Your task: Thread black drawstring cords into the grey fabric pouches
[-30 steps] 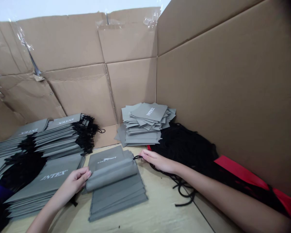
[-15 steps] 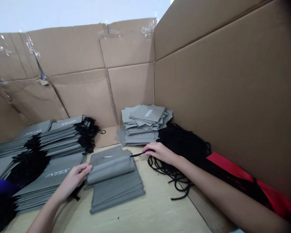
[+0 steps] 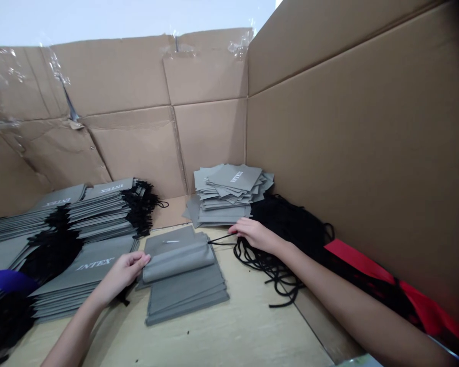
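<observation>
A folded grey fabric bag (image 3: pixel 178 257) lies on a low stack of similar bags (image 3: pixel 187 298), its top layer rolled over. My left hand (image 3: pixel 124 271) grips the left end of that fold. A thin black cord (image 3: pixel 219 239) runs from the fold's right side to my right hand (image 3: pixel 255 235), which pinches it between its fingers. The cord's far end is hidden inside the fold.
Stacks of grey INTEX bags with black cords (image 3: pixel 95 265) fill the left side. Grey squares (image 3: pixel 229 191) lie piled at the back. A black cord heap (image 3: pixel 286 224) and red sheet (image 3: pixel 367 267) lie right, inside tall cardboard walls (image 3: pixel 210 142).
The fold has flattened and lies lower on the stack. My left hand has slid right along it. My right hand has moved up and away, drawing the black cord out straight.
</observation>
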The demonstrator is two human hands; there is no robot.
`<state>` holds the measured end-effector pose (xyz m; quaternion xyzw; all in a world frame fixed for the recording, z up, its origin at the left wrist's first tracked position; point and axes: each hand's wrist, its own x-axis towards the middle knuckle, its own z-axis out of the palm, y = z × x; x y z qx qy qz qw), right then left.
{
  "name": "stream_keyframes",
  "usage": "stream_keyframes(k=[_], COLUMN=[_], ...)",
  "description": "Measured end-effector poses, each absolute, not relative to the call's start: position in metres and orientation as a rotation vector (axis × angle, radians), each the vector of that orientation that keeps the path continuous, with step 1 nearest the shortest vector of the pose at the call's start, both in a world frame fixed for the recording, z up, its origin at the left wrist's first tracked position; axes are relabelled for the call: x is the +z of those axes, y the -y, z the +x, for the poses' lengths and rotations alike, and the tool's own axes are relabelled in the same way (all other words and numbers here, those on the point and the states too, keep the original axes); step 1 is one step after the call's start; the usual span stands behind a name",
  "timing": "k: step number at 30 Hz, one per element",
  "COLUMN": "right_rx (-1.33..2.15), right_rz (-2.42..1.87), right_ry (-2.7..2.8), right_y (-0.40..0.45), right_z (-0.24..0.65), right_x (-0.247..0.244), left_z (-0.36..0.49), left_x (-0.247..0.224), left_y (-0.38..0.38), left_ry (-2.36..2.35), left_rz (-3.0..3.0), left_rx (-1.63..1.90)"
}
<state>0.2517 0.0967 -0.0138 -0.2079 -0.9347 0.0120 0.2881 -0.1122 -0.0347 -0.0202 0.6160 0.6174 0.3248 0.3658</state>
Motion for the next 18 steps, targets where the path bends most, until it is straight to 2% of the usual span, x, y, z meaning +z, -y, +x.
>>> stream_keyframes(k=[18], right_rx=[0.192], right_rz=[-0.684], right_ry=[2.558], right_y=[-0.1053], right_z=[0.2517], right_x=[-0.0187], left_z=[-0.1129], left_x=[-0.0213], left_y=[0.037], left_ry=[-1.607], left_rz=[1.615], left_rx=[0.81])
